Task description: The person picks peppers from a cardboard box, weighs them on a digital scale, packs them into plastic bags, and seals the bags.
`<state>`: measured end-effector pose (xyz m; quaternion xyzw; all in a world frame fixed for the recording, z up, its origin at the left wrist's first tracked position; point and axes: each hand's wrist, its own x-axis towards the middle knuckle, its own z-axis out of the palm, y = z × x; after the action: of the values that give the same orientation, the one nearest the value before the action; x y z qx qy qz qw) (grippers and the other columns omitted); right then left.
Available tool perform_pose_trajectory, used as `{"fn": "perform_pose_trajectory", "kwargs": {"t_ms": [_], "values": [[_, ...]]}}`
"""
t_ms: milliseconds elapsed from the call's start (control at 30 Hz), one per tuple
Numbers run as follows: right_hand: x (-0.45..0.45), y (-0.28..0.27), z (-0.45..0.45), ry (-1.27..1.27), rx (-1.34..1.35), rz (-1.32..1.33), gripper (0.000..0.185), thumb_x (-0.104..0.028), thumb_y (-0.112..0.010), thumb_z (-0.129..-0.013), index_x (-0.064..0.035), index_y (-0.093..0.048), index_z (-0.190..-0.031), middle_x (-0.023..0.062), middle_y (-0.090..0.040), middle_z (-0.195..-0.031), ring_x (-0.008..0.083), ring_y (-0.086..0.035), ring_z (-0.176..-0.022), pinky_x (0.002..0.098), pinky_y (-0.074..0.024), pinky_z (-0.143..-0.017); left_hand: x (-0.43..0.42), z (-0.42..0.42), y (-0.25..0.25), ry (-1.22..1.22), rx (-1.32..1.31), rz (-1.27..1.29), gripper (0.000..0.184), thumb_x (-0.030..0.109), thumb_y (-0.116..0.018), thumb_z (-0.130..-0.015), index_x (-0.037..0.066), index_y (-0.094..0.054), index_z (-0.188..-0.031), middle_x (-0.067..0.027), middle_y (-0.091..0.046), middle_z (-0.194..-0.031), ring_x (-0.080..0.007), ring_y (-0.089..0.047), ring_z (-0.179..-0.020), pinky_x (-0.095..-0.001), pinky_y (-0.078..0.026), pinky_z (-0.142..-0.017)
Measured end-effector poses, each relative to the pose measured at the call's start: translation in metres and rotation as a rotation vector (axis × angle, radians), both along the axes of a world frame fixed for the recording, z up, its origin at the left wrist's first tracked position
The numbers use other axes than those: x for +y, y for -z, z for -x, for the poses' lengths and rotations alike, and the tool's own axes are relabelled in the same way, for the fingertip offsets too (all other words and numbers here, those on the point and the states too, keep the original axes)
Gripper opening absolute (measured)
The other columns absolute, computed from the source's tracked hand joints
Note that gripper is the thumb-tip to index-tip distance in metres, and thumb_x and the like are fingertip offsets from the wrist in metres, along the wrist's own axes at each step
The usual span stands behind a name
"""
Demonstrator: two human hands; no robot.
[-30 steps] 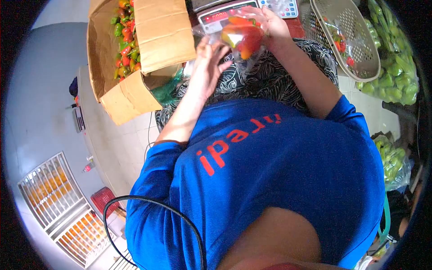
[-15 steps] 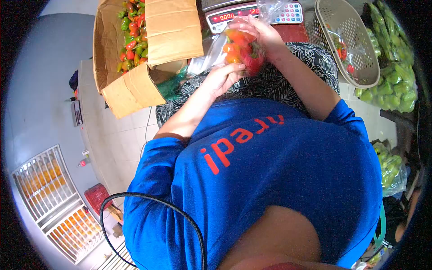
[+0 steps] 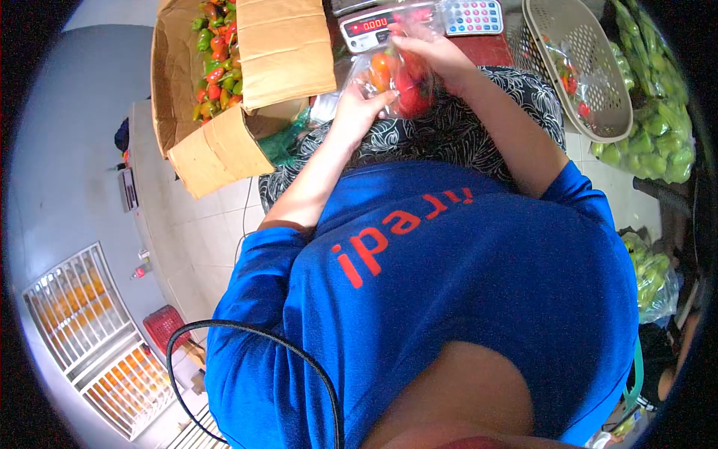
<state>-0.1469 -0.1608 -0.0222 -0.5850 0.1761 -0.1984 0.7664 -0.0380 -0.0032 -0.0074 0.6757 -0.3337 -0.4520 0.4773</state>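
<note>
Between my hands, over my lap, is a clear plastic bag of red and orange peppers (image 3: 411,93). My left hand (image 3: 360,112) grips its lower left side, thumb over the plastic. At the bag's upper end, my right hand (image 3: 432,54) is closed on the gathered plastic, and part of that plastic overlaps the scale behind. The digital scale (image 3: 359,41) stands just beyond the bag, with red digits lit and a keypad at its right. Some fingertips are hidden behind the bag.
To the left, an open cardboard box (image 3: 288,56) holds many red and green peppers (image 3: 217,75). A beige perforated basket (image 3: 598,75) with bagged peppers sits right, beside bags of green vegetables (image 3: 658,146). A black cable (image 3: 254,333) loops near my left side.
Both hands and the bag have shifted slightly. My left hand has moved a little left and up along the bag, and my right hand sits slightly lower on the plastic.
</note>
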Motion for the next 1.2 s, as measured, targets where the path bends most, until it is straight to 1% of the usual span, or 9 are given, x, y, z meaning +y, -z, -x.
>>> {"fn": "perform_pose_trajectory", "kwargs": {"t_ms": [67,167,433,533,633,833,933,1033,1200], "values": [[-0.003,0.002,0.002,-0.065,0.065,0.084,0.042,-0.023,-0.063,-0.081,-0.0034,-0.053,-0.117,0.0060,-0.060,-0.102,0.0118,-0.057,-0.087,0.0256,-0.0461,-0.078,0.002,-0.002,0.005,-0.075,-0.048,0.077,0.048,0.006,-0.066,-0.076,0.000,-0.045,-0.118,-0.0080,-0.060,-0.102,-0.0149,-0.058,-0.089,-0.0274,-0.047,-0.078],[-0.007,0.006,0.003,-0.173,0.142,0.083,0.043,-0.020,-0.066,-0.077,-0.0023,-0.055,-0.114,0.0051,-0.061,-0.098,0.0108,-0.058,-0.084,0.0247,-0.0464,-0.076,0.005,-0.014,0.014,-0.125,0.163,0.237,0.053,0.003,-0.064,-0.075,-0.002,-0.040,-0.122,-0.0091,-0.059,-0.105,-0.0173,-0.057,-0.096,-0.0306,-0.043,-0.087],[0.002,0.001,0.001,-0.214,0.026,0.034,0.040,-0.027,-0.070,-0.075,-0.0020,-0.058,-0.104,0.0059,-0.062,-0.093,0.0147,-0.059,-0.084,0.0289,-0.0476,-0.078,0.014,-0.030,0.007,-0.225,0.405,0.354,0.046,0.001,-0.058,-0.082,-0.004,-0.039,-0.123,-0.0109,-0.059,-0.105,-0.0140,-0.058,-0.088,-0.0266,-0.046,-0.082],[0.000,-0.005,0.002,-0.302,0.084,0.078,0.046,-0.028,-0.065,-0.079,-0.0012,-0.054,-0.115,0.0069,-0.058,-0.106,0.0140,-0.054,-0.098,0.0282,-0.0416,-0.088,0.013,-0.035,0.008,-0.235,0.436,0.363,0.041,0.003,-0.056,-0.083,-0.004,-0.042,-0.121,-0.0098,-0.060,-0.103,-0.0130,-0.058,-0.084,-0.0256,-0.046,-0.080],[0.003,-0.009,0.005,-0.215,0.053,-0.042,0.046,-0.030,-0.065,-0.080,-0.0010,-0.055,-0.114,0.0073,-0.059,-0.106,0.0137,-0.054,-0.098,0.0281,-0.0414,-0.088,0.011,-0.028,-0.002,-0.272,0.526,0.389,0.036,0.005,-0.052,-0.086,-0.004,-0.043,-0.120,-0.0089,-0.061,-0.097,-0.0117,-0.057,-0.079,-0.0239,-0.046,-0.077],[0.010,-0.013,0.000,-0.507,0.206,0.265,0.050,-0.029,-0.066,-0.075,0.0010,-0.055,-0.112,0.0082,-0.059,-0.104,0.0134,-0.055,-0.097,0.0270,-0.0417,-0.087,0.011,-0.029,0.007,-0.236,0.328,0.330,0.027,0.007,-0.046,-0.090,-0.004,-0.050,-0.114,-0.0070,-0.060,-0.080,-0.0126,-0.056,-0.069,-0.0241,-0.047,-0.069],[0.016,-0.008,-0.003,-0.576,0.179,0.161,0.050,-0.026,-0.065,-0.072,0.0016,-0.054,-0.112,0.0085,-0.060,-0.104,0.0134,-0.055,-0.096,0.0263,-0.0421,-0.085,0.014,-0.030,0.016,-0.340,0.473,0.306,0.020,0.010,-0.044,-0.091,-0.003,-0.054,-0.104,-0.0066,-0.059,-0.074,-0.0131,-0.055,-0.066,-0.0248,-0.047,-0.065],[0.018,-0.006,-0.004,-0.480,0.173,0.378,0.048,-0.024,-0.065,-0.071,0.0010,-0.053,-0.111,0.0071,-0.060,-0.100,0.0135,-0.056,-0.092,0.0267,-0.0425,-0.085,0.013,-0.030,0.017,-0.326,0.450,0.271,0.019,0.014,-0.043,-0.093,-0.001,-0.054,-0.093,-0.0059,-0.058,-0.070,-0.0130,-0.054,-0.062,-0.0252,-0.046,-0.063],[0.022,0.019,-0.008,-0.230,0.020,0.226,0.039,-0.021,-0.062,-0.073,-0.0012,-0.053,-0.105,0.0032,-0.058,-0.089,0.0099,-0.055,-0.078,0.0236,-0.0451,-0.073,0.006,-0.018,0.024,-0.323,0.086,0.201,0.021,0.021,-0.046,-0.093,0.005,-0.054,-0.083,-0.0028,-0.057,-0.072,-0.0100,-0.052,-0.066,-0.0233,-0.043,-0.067]]}}
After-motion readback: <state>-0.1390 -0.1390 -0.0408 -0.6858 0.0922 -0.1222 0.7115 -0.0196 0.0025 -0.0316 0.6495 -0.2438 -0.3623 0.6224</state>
